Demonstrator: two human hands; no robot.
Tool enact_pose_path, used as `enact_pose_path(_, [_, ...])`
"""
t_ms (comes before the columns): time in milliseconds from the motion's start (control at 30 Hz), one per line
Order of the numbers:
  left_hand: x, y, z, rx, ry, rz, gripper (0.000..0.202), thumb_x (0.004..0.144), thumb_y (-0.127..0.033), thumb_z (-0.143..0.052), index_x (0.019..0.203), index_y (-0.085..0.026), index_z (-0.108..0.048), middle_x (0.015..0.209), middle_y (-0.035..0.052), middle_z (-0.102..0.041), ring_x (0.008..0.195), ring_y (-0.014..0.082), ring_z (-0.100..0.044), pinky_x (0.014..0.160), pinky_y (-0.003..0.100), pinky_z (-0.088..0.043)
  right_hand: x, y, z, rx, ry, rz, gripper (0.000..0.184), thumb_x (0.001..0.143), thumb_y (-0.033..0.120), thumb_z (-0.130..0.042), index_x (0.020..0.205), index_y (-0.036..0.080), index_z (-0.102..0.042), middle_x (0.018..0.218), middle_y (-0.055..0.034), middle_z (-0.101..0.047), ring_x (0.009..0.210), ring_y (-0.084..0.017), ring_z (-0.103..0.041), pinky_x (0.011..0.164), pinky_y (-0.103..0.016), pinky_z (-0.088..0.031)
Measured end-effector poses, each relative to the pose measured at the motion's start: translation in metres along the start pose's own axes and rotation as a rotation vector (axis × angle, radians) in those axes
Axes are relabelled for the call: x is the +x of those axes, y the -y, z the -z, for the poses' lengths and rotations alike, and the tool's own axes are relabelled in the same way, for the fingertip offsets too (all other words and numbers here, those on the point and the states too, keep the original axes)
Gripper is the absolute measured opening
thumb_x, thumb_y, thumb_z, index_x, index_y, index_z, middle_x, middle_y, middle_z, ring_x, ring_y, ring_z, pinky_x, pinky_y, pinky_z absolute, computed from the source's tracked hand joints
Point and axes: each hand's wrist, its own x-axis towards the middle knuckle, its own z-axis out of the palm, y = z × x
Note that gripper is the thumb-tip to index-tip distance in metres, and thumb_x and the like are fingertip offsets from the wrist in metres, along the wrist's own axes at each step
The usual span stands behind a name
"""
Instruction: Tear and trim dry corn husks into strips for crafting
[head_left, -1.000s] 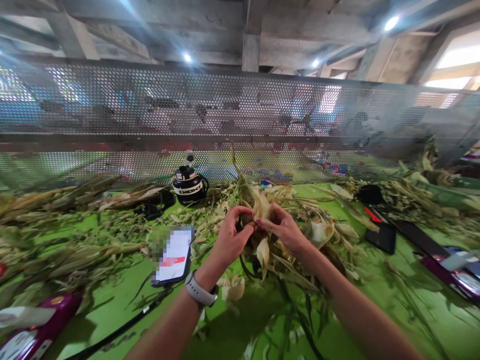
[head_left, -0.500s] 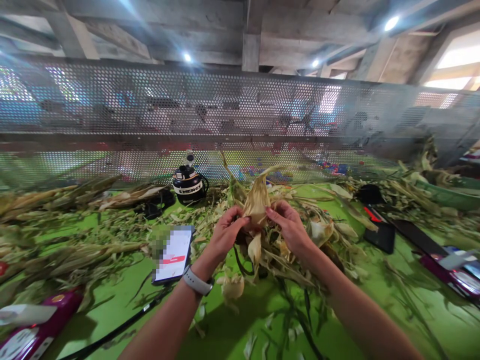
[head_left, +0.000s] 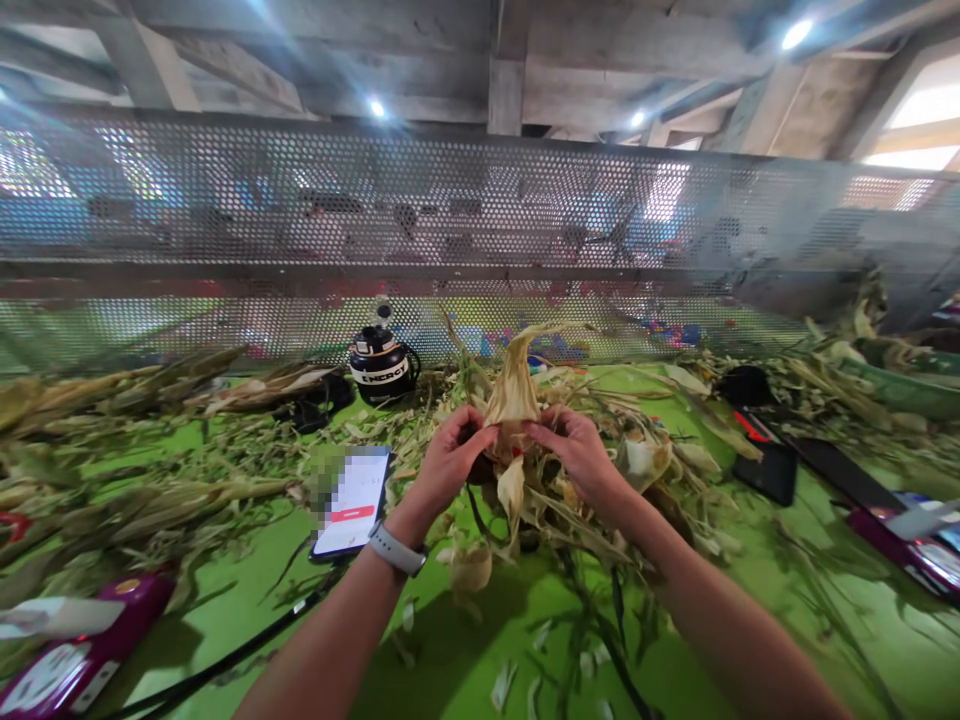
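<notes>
Where the middle of the green bench (head_left: 300, 620) is strewn with dried leaves and shreds, a pale husk (head_left: 514, 390) is held upright at the centre, taken here as the middle of the clock face. Its colour is a straw yellow, lightly browned in places, and its surface is marked by lengthwise ribs and creases. It is broad and slightly bulging at the base, then narrowed into a twisted tip that is bent over towards one o'clock. The lower left edge is pinched between thumb and fingers of the left hand (head_left: 454, 450), the lower right edge likewise by the right hand (head_left: 574, 450); the fingers of both are partly curled, and they are kept just apart by the husk. Below it, at six o'clock, a curled leaf (head_left: 511, 490) is seen hanging. A lit phone (head_left: 352, 505) is laid at eight o'clock, and a black bottle (head_left: 381, 370) is stood between nine and ten. At twelve, the view is crossed by a perforated panel (head_left: 465, 235).
</notes>
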Motion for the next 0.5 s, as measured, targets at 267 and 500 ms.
enact_pose_path(267, [-0.003,-0.001,0.001,0.152,0.155,-0.028,0.029,0.071,-0.037,-0.066,0.087,-0.019,-0.050,0.068,-0.0045,-0.049,0.062,0.0100,-0.045,0.056,0.021,-0.037,-0.003,0.006,0.001,0.053,0.214,-0.070,0.032,0.061,0.036,-0.075,0.083,0.018,-0.063,0.071,0.0012,-0.063,0.062,-0.012,-0.055,0.061,-0.025,-0.045])
enact_pose_path(500, [-0.003,0.010,-0.001,0.044,0.221,-0.056,0.049,0.066,-0.028,-0.071,0.106,-0.022,-0.043,0.090,-0.0002,-0.053,0.077,0.0124,-0.051,0.070,0.024,-0.043,0.000,-0.005,0.003,-0.121,0.060,0.184,0.017,0.065,0.034,-0.072,0.074,0.019,-0.070,0.082,-0.0019,-0.065,0.079,-0.018,-0.058,0.073,-0.030,-0.046])
